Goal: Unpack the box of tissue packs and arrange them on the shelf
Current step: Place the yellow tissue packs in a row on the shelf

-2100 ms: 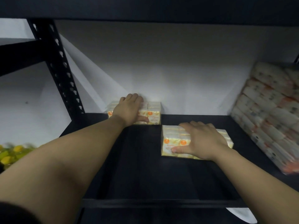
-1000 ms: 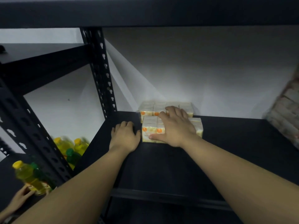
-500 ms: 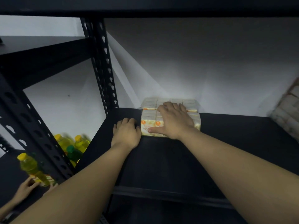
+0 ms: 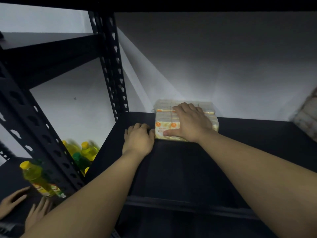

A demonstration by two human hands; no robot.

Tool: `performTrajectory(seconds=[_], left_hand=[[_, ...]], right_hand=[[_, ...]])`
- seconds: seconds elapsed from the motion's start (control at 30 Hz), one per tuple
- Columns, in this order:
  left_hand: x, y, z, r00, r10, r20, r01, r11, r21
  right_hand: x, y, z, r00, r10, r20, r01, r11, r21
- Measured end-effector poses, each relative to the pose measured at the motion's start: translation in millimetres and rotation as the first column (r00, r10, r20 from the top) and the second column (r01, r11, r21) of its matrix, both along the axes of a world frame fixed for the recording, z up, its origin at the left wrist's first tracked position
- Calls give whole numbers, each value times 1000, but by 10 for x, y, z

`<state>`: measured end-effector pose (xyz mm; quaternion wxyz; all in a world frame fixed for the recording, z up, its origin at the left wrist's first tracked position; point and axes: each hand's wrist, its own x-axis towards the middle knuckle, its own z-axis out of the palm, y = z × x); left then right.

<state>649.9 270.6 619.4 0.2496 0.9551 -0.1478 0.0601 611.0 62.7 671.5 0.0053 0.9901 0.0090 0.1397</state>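
Two pale yellow tissue packs with orange dots lie on the black shelf (image 4: 248, 152) at its back left. The rear pack (image 4: 163, 105) stands against the white wall. The front pack (image 4: 162, 128) sits right in front of it, touching it. My right hand (image 4: 190, 122) lies flat on top of the front pack, thumb along its front face. My left hand (image 4: 138, 140) rests palm down on the shelf, its thumb side against the front pack's left end.
A black perforated upright (image 4: 113, 66) stands left of the packs. A wrapped bulk bundle of tissue packs (image 4: 307, 117) leans at the far right. Yellow and green bottles (image 4: 85, 152) sit on the neighbouring shelf, where another person's hands (image 4: 25, 206) hold a yellow bottle (image 4: 36, 177).
My right hand slid the front pack left and back until it met the rear pack. My left hand left the rear pack and settled on the shelf beside the front pack.
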Motion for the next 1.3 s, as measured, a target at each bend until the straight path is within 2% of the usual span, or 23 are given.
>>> performTrajectory(seconds=[0.1,0.27,0.4,0.5,0.57,0.67,0.73,0.77,1.1,1.2,1.3], left_hand=[[-37,16,13,999,-39,9,39,998,-43],[-174,77,70,983,-177,-47,156,945,-287],[-215,109,99,981,-182,-71,148,931,-334],[-197,126,74,983,-166,-71,130,922,-364],[-191,126,72,981,-185,-65,147,914,-379],[-203,120,68,968,-247,-47,210,897,-389],[-193,122,39,965,-260,-21,234,898,-373],[-187,124,27,965,-260,-13,237,897,-373],[-193,82,41,975,-223,7,211,912,-353],[-208,45,85,983,-182,-19,165,926,-338],[-313,52,124,991,-110,-70,78,930,-358]], right_hand=[[-5,25,6,1000,-7,16,8,1000,-12],[-109,61,66,1000,15,3,-15,996,83],[-314,43,154,989,33,145,-58,983,172],[-592,-38,58,943,-122,310,45,968,246],[-808,-109,-126,892,-294,343,165,919,359],[-1054,-174,-367,865,-441,240,221,764,607],[-1102,-179,-422,892,-415,181,165,671,723],[-1099,-185,-429,896,-404,182,145,655,742],[-1035,-248,-438,893,-431,130,179,605,776],[-1013,-253,-424,887,-453,87,244,621,745],[-1032,-246,-412,885,-463,52,262,588,766]])
